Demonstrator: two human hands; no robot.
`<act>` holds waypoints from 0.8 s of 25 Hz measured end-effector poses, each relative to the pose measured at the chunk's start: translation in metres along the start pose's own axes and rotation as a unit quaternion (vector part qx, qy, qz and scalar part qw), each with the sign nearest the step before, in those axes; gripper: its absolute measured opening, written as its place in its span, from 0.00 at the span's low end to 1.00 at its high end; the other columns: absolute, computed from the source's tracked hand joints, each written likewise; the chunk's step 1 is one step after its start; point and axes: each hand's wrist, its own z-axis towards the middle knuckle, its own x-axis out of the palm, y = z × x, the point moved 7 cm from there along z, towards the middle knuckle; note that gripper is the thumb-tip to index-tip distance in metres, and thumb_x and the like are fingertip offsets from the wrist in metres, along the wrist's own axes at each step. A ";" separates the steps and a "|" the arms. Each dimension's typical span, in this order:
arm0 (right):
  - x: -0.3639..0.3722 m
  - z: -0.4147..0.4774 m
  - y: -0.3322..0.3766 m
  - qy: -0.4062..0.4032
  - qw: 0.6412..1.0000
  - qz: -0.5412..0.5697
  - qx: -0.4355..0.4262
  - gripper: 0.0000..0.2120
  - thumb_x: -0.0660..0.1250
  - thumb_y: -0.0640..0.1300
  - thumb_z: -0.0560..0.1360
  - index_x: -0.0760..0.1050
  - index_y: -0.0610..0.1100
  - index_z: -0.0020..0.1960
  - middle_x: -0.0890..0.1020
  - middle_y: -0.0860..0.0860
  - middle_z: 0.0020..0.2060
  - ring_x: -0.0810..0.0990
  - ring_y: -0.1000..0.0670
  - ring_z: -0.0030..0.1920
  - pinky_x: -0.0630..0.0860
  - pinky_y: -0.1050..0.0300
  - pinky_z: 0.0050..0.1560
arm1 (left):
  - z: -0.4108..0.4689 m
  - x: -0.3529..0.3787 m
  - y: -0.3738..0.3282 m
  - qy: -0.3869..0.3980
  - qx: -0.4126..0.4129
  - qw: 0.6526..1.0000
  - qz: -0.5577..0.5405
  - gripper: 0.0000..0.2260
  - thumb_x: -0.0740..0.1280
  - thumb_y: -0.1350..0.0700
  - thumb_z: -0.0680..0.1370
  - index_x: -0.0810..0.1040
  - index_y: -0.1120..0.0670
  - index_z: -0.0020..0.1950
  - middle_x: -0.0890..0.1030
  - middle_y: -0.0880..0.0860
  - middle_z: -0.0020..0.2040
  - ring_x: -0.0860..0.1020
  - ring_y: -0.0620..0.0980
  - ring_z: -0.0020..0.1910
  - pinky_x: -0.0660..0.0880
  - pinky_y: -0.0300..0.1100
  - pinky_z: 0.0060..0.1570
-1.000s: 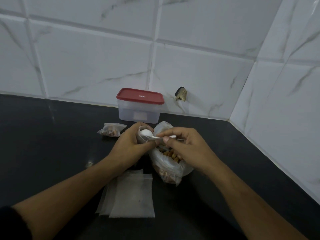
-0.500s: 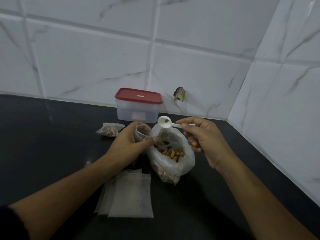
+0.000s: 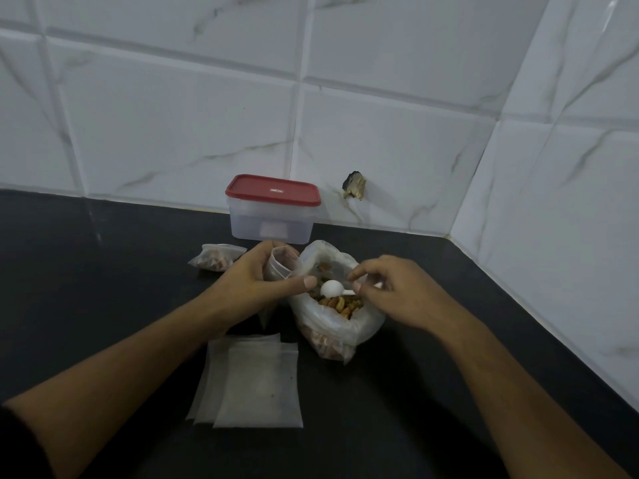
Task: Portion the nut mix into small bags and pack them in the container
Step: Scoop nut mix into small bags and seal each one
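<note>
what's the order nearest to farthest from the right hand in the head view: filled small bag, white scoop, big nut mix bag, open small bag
1. white scoop, pinched in the right hand
2. big nut mix bag, just beneath it
3. open small bag, in the left hand
4. filled small bag, on the counter, leftmost

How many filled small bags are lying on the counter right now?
1: the filled small bag lies left of the left hand, before the container. Others may sit unseen inside it.

On the black counter (image 3: 103, 288) lie a lidded container (image 3: 271, 216), filled small bag (image 3: 216, 259), nut-mix bag (image 3: 340, 326), empty bags (image 3: 256, 385).
</note>
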 end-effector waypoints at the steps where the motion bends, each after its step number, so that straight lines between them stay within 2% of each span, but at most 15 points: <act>1: -0.002 0.000 0.000 -0.011 1.000 -0.012 -0.002 0.08 0.68 0.54 0.80 0.83 0.58 0.57 0.78 0.57 0.49 0.77 0.58 0.47 0.74 0.57 0.47 | 0.001 -0.002 0.001 0.020 -0.004 1.000 0.001 0.24 0.78 0.40 0.71 0.78 0.46 0.62 0.83 0.47 0.58 0.84 0.46 0.56 0.81 0.44 0.54; 3: -0.007 -0.001 0.001 -0.028 0.999 -0.033 -0.001 0.09 0.68 0.54 0.80 0.84 0.57 0.57 0.77 0.56 0.49 0.77 0.57 0.48 0.76 0.55 0.49 | 0.001 -0.007 0.003 0.041 -0.014 0.999 -0.032 0.23 0.72 0.37 0.74 0.80 0.46 0.64 0.84 0.49 0.61 0.82 0.49 0.61 0.78 0.51 0.63; 5: -0.012 -0.004 0.004 -0.057 0.998 -0.038 -0.002 0.09 0.68 0.55 0.80 0.84 0.57 0.57 0.77 0.57 0.49 0.76 0.58 0.48 0.75 0.57 0.48 | 0.002 -0.014 0.010 0.035 -0.052 0.993 -0.105 0.24 0.64 0.34 0.78 0.81 0.47 0.66 0.83 0.50 0.64 0.80 0.51 0.66 0.75 0.54 0.68; 7: -0.021 -0.005 0.009 -0.113 0.994 -0.009 -0.010 0.07 0.69 0.54 0.79 0.84 0.56 0.55 0.79 0.58 0.49 0.76 0.60 0.47 0.72 0.60 0.46 | 0.001 -0.022 0.012 0.012 -0.069 0.989 -0.129 0.21 0.59 0.41 0.84 0.81 0.50 0.68 0.84 0.52 0.64 0.80 0.53 0.66 0.75 0.54 0.68; 10: -0.023 -0.006 0.029 -0.155 0.986 0.061 -0.029 0.06 0.70 0.53 0.79 0.83 0.54 0.54 0.82 0.58 0.48 0.79 0.60 0.46 0.75 0.59 0.45 | -0.006 -0.032 0.013 -0.018 -0.039 0.994 -0.096 0.13 0.61 0.52 0.85 0.83 0.52 0.63 0.86 0.54 0.58 0.83 0.56 0.61 0.79 0.53 0.61; 12: -0.013 -0.004 0.050 -0.141 0.984 0.095 -0.051 0.08 0.70 0.54 0.79 0.83 0.54 0.55 0.83 0.58 0.47 0.81 0.58 0.46 0.79 0.58 0.46 | -0.014 -0.038 0.011 -0.043 -0.024 0.995 -0.085 0.10 0.65 0.52 0.84 0.84 0.53 0.58 0.86 0.55 0.54 0.84 0.55 0.55 0.81 0.50 0.54; 14: -0.001 -0.002 0.074 -0.114 0.982 0.133 -0.067 0.10 0.71 0.55 0.78 0.83 0.53 0.57 0.84 0.58 0.47 0.82 0.58 0.46 0.78 0.64 0.46 | -0.021 -0.046 0.007 -0.077 -0.014 0.993 -0.093 0.07 0.69 0.53 0.82 0.84 0.55 0.53 0.86 0.56 0.49 0.84 0.55 0.48 0.81 0.47 0.48; 16: 0.010 0.004 0.094 -0.073 0.979 0.176 -0.068 0.15 0.72 0.57 0.77 0.81 0.52 0.61 0.84 0.57 0.48 0.82 0.59 0.48 0.78 0.66 0.48 | -0.027 -0.055 0.003 -0.105 0.004 0.989 -0.106 0.07 0.71 0.55 0.80 0.84 0.58 0.51 0.85 0.60 0.47 0.82 0.55 0.44 0.80 0.48 0.46; 18: 0.025 0.013 0.107 -0.031 0.981 0.182 -0.056 0.19 0.73 0.57 0.76 0.78 0.52 0.64 0.83 0.57 0.50 0.81 0.60 0.50 0.78 0.64 0.51 | -0.034 -0.064 0.000 -0.123 0.020 0.984 -0.127 0.07 0.71 0.56 0.80 0.84 0.59 0.51 0.84 0.62 0.47 0.82 0.53 0.43 0.80 0.48 0.46; 20: 0.036 0.021 0.119 -0.010 0.979 0.197 -0.051 0.14 0.74 0.52 0.77 0.80 0.50 0.60 0.84 0.55 0.48 0.83 0.57 0.49 0.81 0.58 0.52 | -0.039 -0.070 -0.005 -0.128 0.027 0.979 -0.159 0.06 0.71 0.57 0.80 0.84 0.59 0.51 0.85 0.57 0.45 0.83 0.50 0.42 0.81 0.44 0.44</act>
